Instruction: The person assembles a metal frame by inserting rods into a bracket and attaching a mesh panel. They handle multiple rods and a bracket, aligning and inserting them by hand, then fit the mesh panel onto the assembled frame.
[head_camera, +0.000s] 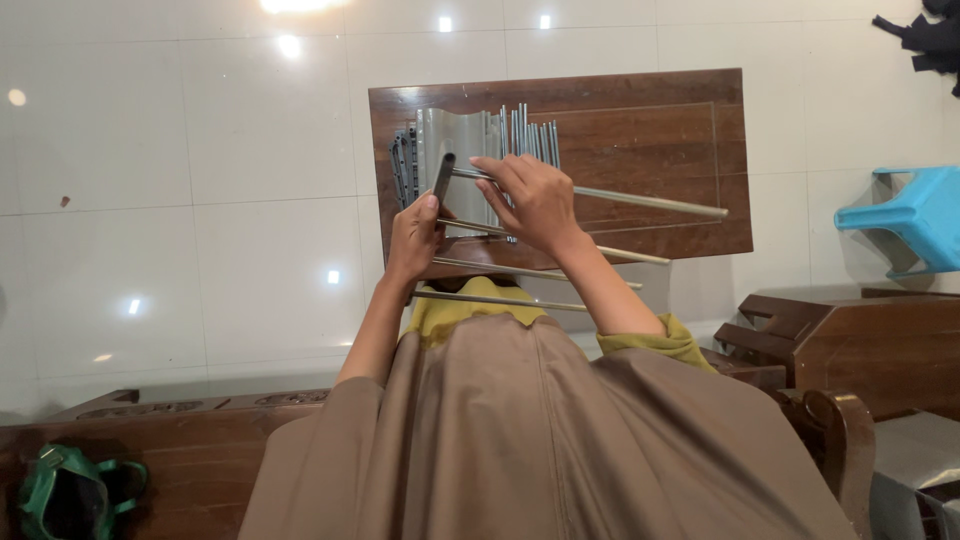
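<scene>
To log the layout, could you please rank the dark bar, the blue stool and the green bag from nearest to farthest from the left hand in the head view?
1. dark bar: held by the left hand.
2. green bag: lower left corner.
3. blue stool: far right.

Bare left hand (412, 235) and right hand (535, 200), forearms uncovered, mustard-yellow sleeves pushed up near the elbows, loose brown draped garment over shoulders and chest, soft vertical folds
</scene>
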